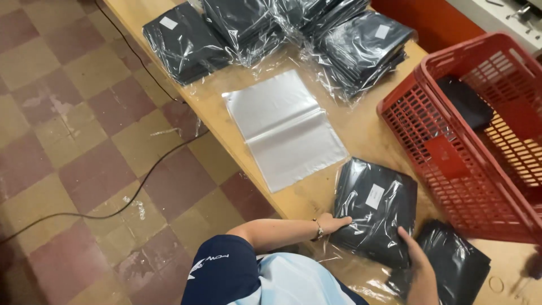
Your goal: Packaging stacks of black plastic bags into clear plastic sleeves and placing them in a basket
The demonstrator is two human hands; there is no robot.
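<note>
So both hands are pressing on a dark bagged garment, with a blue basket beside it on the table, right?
Not quite: the basket is red, not blue, as the head view shows. The rest holds: the left hand and right hand are both on the dark bagged garment on the table.

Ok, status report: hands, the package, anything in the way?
Left hand and right hand flat on bagged dark garment. Red basket beside it, apart.
</note>
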